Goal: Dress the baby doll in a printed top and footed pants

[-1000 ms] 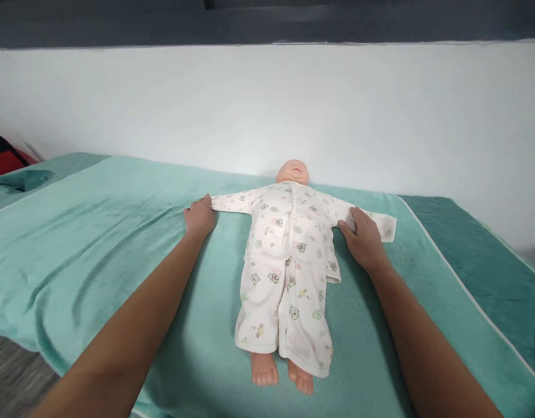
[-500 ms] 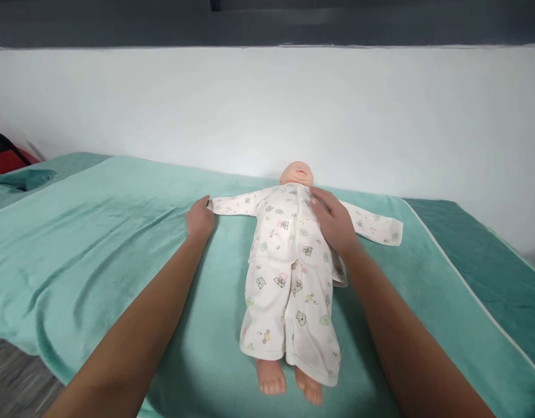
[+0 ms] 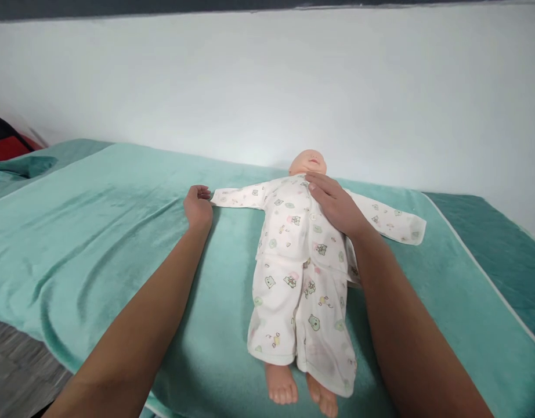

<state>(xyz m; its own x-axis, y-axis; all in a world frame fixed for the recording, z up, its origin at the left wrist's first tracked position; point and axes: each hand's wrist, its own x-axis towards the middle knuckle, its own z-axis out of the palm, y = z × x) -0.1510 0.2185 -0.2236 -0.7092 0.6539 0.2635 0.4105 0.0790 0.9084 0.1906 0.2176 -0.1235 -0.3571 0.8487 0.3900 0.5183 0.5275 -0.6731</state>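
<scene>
A baby doll (image 3: pixel 308 161) lies on its back on a teal blanket (image 3: pixel 97 232), dressed in a white printed shirt (image 3: pixel 289 223) and matching trousers (image 3: pixel 293 319), arms spread wide. My right hand (image 3: pixel 335 203) rests flat on the doll's upper chest near the collar, fingers stretched out. My left hand (image 3: pixel 198 206) sits at the cuff of the doll's sleeve (image 3: pixel 237 197), fingers curled at the cuff's end; whether they pinch the fabric I cannot tell. Bare doll feet (image 3: pixel 293 389) stick out below the trousers.
A white wall (image 3: pixel 267 87) runs behind the bed. A darker green cover (image 3: pixel 494 244) shows at the right under the blanket. Something red and black (image 3: pixel 2 145) lies at the far left. Grey floor (image 3: pixel 15 371) shows at the lower left.
My right hand has moved from the doll's right sleeve onto its chest near the collar. My left hand has stayed at the other cuff. The view has tilted down and shifted slightly.
</scene>
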